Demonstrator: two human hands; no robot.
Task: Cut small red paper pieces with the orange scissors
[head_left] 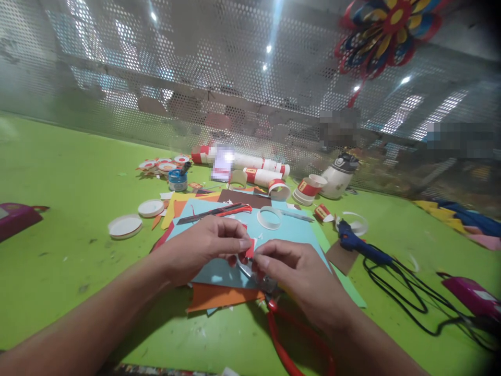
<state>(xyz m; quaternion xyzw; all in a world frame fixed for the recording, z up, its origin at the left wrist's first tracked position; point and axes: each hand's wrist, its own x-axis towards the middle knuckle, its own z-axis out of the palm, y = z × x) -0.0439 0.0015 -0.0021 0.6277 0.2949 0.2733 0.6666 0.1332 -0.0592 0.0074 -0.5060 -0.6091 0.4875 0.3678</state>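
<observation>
Between thumb and fingers, my left hand [213,237] pinches a small piece of red paper [249,248]. My right hand [295,266] is closed in a pinch at the right edge of that piece; its fingertips partly hide what they grip. Both hands are above a stack of coloured paper topped by a light blue sheet [211,271]. Beneath my right hand lie red-handled scissors [278,334], their blades partly covered by the fingers. A white paper ring [269,217] rests on the blue sheet, just beyond my hands, near a dark slim tool [207,213] with red on it.
At right, a blue glue gun [364,245] trails a black cable. White-and-red paper tubes [250,161], a paper cup [309,189], a white kettle-like jug [338,177] and a blue jar [178,180] stand toward the mesh panel. White round lids [125,226] lie left.
</observation>
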